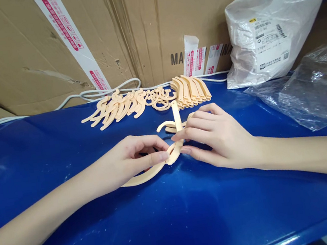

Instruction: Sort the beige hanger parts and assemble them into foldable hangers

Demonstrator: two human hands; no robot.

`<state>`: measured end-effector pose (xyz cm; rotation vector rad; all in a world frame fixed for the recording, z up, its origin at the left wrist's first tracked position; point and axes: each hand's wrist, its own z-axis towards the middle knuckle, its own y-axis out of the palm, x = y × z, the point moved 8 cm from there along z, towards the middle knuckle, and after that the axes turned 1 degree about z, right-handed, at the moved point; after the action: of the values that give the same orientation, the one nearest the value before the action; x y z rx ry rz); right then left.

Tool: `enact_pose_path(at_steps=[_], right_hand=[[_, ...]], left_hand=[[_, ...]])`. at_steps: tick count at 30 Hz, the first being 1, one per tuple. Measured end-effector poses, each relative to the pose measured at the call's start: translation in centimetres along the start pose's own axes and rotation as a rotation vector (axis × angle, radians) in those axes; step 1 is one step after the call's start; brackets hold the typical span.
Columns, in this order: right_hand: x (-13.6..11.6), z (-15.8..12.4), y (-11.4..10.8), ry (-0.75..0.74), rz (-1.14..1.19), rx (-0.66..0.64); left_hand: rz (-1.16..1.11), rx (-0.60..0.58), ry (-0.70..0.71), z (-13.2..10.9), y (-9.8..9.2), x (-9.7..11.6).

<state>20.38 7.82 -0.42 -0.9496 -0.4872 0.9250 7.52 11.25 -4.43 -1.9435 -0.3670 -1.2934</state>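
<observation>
Both hands meet at the middle of a blue table [177,218]. My left hand [129,159] pinches a long curved peach plastic strip [146,175] that runs under its palm. My right hand [217,137] pinches the end of a second peach strip [176,116] that stands upright from the joint where the two pieces meet. More small peach pieces [167,127] lie just behind my right fingers.
At the back lie a spread of curved peach parts [119,107], a tangle of small rings [161,97] and a neat stack of strips [191,90]. White cables [107,92] run along cardboard boxes [144,28]. Plastic bags [272,30] sit right.
</observation>
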Motion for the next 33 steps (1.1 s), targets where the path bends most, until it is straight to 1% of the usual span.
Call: enact_pose_path(at_steps=[3, 7, 12, 14, 18, 20, 23, 25, 30, 33], right_hand=[[0.1, 0.0, -0.2, 0.021, -0.005, 0.012], [0.3, -0.1, -0.3, 0.034, -0.012, 0.023], [1.1, -0.3, 0.1, 0.119, 0.018, -0.013], [1.5, -0.4, 0.3, 0.155, 0.063, -0.032], [2.3, -0.5, 0.5, 0.242, 0.162, -0.035], [2.8, -0.5, 0.5, 0.279, 0.185, -0.016], [3.2, -0.6, 0.4, 0.311, 0.199, 0.012], [3.6, -0.6, 0.4, 0.326, 0.224, 0.027], [4.6, -0.5, 0.5, 0.378, 0.326, 0.063], [5.0, -0.5, 0.5, 0.391, 0.377, 0.089]], left_hand=[[0.058, 0.020, 0.035, 0.0, -0.1, 0.0], [0.125, 0.003, 0.135, -0.4, 0.1, 0.5], [0.340, 0.008, 0.209, -0.9, 1.1, 1.7], [0.461, 0.071, 0.271, -1.2, 1.3, 2.3], [0.712, 0.254, 0.361, -1.8, 1.0, 3.0], [0.776, 0.294, 0.389, -1.8, 0.7, 3.0], [0.830, 0.280, 0.421, -1.4, 0.4, 2.7], [0.852, 0.244, 0.427, -1.1, 0.5, 2.4], [0.833, 0.124, 0.394, -0.6, 1.0, 1.6], [0.800, 0.087, 0.356, -0.4, 1.2, 1.3]])
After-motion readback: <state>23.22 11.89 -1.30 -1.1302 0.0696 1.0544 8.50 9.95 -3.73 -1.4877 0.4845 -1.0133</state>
